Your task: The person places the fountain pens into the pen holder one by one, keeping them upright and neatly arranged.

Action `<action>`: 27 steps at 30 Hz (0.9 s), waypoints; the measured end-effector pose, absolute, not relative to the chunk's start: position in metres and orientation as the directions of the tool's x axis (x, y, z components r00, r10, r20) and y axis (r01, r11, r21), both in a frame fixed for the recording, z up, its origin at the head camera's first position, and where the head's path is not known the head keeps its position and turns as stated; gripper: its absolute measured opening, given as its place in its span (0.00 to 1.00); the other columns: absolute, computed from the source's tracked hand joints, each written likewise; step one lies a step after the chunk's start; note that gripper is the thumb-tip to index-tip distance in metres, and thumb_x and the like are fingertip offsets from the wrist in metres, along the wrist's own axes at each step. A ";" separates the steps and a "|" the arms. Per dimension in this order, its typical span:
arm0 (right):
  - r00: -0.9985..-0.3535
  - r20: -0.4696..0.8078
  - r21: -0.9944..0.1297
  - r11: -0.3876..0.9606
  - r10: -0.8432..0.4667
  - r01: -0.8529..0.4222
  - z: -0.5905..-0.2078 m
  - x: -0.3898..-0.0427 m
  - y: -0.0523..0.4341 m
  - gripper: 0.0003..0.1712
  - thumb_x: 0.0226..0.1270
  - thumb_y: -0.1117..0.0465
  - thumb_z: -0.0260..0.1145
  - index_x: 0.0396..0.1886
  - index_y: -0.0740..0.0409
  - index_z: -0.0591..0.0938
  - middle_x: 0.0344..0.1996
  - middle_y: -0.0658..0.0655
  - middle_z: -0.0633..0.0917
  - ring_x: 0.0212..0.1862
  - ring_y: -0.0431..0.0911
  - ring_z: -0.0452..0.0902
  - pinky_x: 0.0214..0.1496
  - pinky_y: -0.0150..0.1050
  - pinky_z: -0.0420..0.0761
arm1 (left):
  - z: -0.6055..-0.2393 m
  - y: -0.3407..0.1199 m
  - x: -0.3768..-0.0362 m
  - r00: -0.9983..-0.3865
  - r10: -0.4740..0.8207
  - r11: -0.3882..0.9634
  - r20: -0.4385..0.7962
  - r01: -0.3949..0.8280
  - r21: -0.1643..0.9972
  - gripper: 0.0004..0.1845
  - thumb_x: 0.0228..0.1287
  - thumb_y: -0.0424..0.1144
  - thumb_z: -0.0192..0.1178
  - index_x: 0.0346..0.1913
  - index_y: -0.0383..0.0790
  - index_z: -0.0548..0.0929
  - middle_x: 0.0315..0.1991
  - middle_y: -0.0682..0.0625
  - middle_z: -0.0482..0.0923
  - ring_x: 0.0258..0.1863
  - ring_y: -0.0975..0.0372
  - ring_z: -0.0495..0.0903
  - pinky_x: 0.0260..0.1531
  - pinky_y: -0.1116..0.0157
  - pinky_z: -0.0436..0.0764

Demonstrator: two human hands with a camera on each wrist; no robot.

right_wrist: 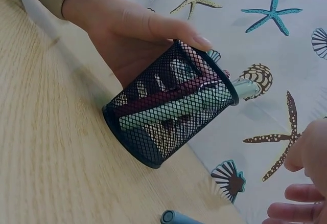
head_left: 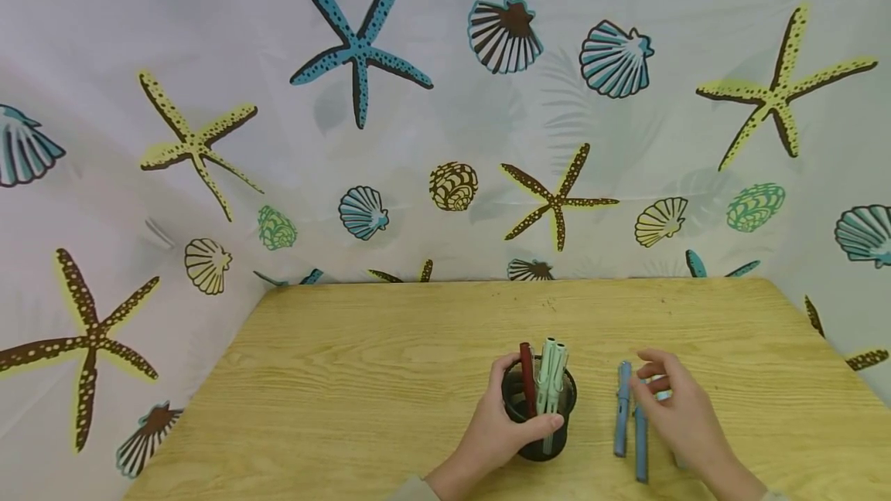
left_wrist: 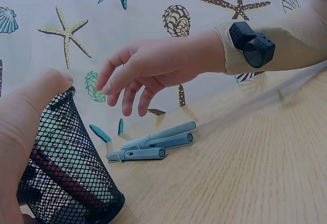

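The bench (head_left: 390,346) is light wood with wavy lines in it. Behind it and at both sides hangs a pale curtain (head_left: 445,138) with starfish and shells printed on it.

From the head view, a black mesh cup (head_left: 539,408) stands near the front of the bench. The left hand (head_left: 497,427) wraps around the cup, thumb on the near rim, so that grip is closed around it. Inside the cup are 3 pens: 1 dark red pen (head_left: 527,389) and 2 pale green pens (head_left: 553,377). Just to the right of the cup, 2 blue pens (head_left: 629,420) lie side by side on the wood. The right hand (head_left: 678,408) hovers over them with its fingers loosely bent and spread, grasping nothing.

The left wrist view shows what the head view hides: the blue pens touch each other, and the right hand's fingertips (left_wrist: 127,98) hang in the air above them. It also shows a small black camera (left_wrist: 251,44) strapped on the right wrist over a tan sleeve (left_wrist: 301,35).

The right wrist view shows the cup tipped in the left hand, with the red pen lying slanted across the green ones
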State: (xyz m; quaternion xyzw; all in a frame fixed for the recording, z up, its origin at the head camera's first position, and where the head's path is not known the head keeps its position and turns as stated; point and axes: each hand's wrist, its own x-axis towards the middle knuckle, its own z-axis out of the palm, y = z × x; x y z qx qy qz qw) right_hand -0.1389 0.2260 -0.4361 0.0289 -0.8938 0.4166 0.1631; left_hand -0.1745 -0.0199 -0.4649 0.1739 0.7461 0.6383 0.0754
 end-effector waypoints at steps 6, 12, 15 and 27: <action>-0.962 0.253 -0.756 0.642 0.106 -0.128 -0.435 -0.139 0.233 0.25 0.69 0.49 0.57 0.58 0.61 0.70 0.42 0.57 0.78 0.40 0.46 0.73 0.34 0.33 0.76 | -0.463 -0.020 -0.174 -0.928 0.354 0.130 0.113 0.169 0.977 0.44 0.50 0.47 0.70 0.67 0.57 0.55 0.58 0.51 0.66 0.53 0.58 0.70 0.47 0.52 0.73; -0.960 0.255 -0.751 0.649 0.118 -0.120 -0.434 -0.140 0.238 0.26 0.69 0.48 0.56 0.57 0.61 0.70 0.42 0.57 0.78 0.41 0.47 0.73 0.34 0.33 0.76 | -0.462 -0.019 -0.175 -0.929 0.352 0.134 0.111 0.167 0.977 0.43 0.51 0.49 0.70 0.66 0.58 0.55 0.57 0.51 0.66 0.52 0.59 0.70 0.46 0.54 0.73; -0.958 0.258 -0.742 0.660 0.128 -0.112 -0.434 -0.140 0.241 0.25 0.69 0.49 0.57 0.57 0.61 0.70 0.42 0.57 0.78 0.40 0.47 0.74 0.33 0.33 0.76 | -0.464 -0.019 -0.175 -0.931 0.349 0.142 0.107 0.165 0.976 0.42 0.50 0.50 0.69 0.65 0.59 0.56 0.57 0.52 0.66 0.52 0.59 0.70 0.46 0.55 0.73; -0.962 0.215 -0.701 0.712 0.170 -0.031 -0.435 -0.145 0.258 0.22 0.68 0.54 0.58 0.54 0.66 0.72 0.42 0.63 0.77 0.39 0.51 0.75 0.34 0.40 0.75 | -0.467 -0.020 -0.176 -0.934 0.341 0.150 0.102 0.162 0.975 0.42 0.50 0.50 0.70 0.65 0.61 0.56 0.55 0.55 0.67 0.52 0.60 0.70 0.46 0.55 0.72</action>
